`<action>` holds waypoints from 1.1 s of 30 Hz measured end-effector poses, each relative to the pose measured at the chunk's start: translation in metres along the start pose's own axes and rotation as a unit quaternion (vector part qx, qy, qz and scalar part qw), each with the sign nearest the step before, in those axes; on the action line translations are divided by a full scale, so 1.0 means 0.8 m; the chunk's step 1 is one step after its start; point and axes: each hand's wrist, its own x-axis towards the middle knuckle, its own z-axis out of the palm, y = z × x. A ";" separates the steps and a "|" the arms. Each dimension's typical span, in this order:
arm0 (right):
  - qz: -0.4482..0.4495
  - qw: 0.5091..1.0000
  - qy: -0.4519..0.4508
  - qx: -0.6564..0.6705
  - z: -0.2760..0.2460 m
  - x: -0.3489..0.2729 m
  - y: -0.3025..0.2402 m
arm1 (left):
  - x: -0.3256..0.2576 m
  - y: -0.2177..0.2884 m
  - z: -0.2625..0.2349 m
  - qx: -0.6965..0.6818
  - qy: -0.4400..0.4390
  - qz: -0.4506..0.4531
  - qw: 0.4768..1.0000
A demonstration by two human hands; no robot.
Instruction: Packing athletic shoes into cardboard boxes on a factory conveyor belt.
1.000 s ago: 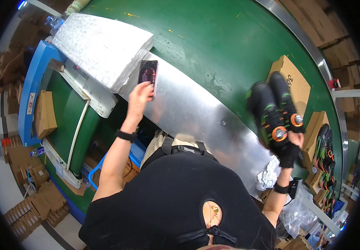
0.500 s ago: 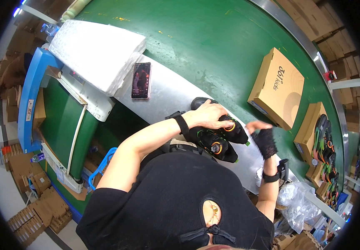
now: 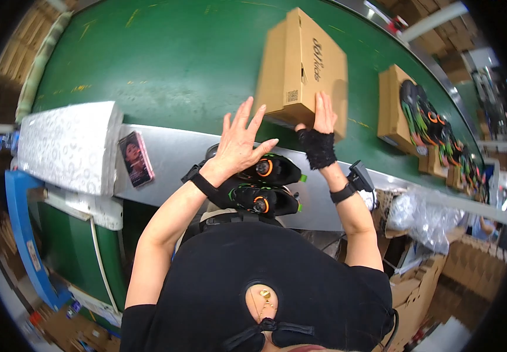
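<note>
A brown cardboard shoe box (image 3: 303, 64) lies on the green conveyor belt (image 3: 165, 53). My right hand (image 3: 322, 126), in a black fingerless lace glove, rests flat against the box's near end. My left hand (image 3: 241, 141) hovers with fingers spread just short of the box's near left corner. Beneath my hands a pair of black shoes with orange dials and green trim (image 3: 262, 185) lies on the silver metal ledge (image 3: 174, 155).
A phone (image 3: 136, 159) lies on the ledge to the left, next to a white foam block (image 3: 68, 146). Farther right on the belt another brown box (image 3: 395, 105) carries a pair of black and green shoes (image 3: 423, 117). Cardboard boxes and plastic wrap (image 3: 420, 214) crowd the right side.
The shoes went from my right hand down onto the ledge. The box has travelled left along the belt. Both hands have left the shoes and reached to the box.
</note>
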 end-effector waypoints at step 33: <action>0.248 0.937 -0.007 -0.245 -0.058 -0.233 0.159 | -0.164 -0.241 -0.125 -0.178 0.295 -0.383 0.857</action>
